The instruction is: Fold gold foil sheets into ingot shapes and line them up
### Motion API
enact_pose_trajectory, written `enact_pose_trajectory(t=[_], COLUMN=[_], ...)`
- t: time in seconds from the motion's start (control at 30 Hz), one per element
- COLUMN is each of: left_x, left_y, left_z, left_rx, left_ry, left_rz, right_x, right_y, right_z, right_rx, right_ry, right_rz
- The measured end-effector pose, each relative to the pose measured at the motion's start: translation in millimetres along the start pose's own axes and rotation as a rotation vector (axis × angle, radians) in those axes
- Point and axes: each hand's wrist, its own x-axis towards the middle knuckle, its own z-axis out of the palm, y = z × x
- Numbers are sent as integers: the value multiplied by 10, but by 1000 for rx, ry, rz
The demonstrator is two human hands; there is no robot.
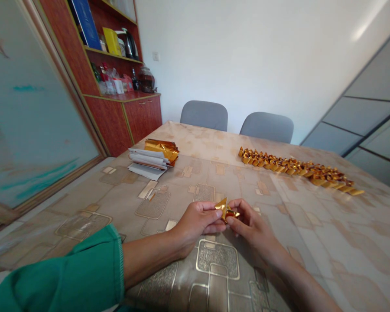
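At left, the green sleeve [81, 271] could, on a careless reach, catch the uneven stack of gold foil paper [162, 150] on the table [208, 149] and scatter it. Next, the left hand [196, 223] and right hand [251, 225] pinch the folded gold foil piece [226, 210] in their fingers (it sits between them); an uneven tug might tear it. Farther right, a knock could disarray the closely packed rows of folded foil pieces [295, 167]
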Motion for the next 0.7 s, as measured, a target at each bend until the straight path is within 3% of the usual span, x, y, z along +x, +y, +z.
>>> enact_pose_trajectory(t=[0.3,0.53,0.7], left_x=[-22,-14,-7], left_y=[13,5,-8], left_z=[-5,-6,-16], left_rx=[-8,7,-21], left_ry=[0,-21,-31], left_rz=[27,104,132], right_x=[-2,15,-7], right_y=[41,19,24], right_z=[-7,26,-8], right_rx=[-27,-267,-504], right_ry=[57,193,222], right_rz=[-14,-172,-266])
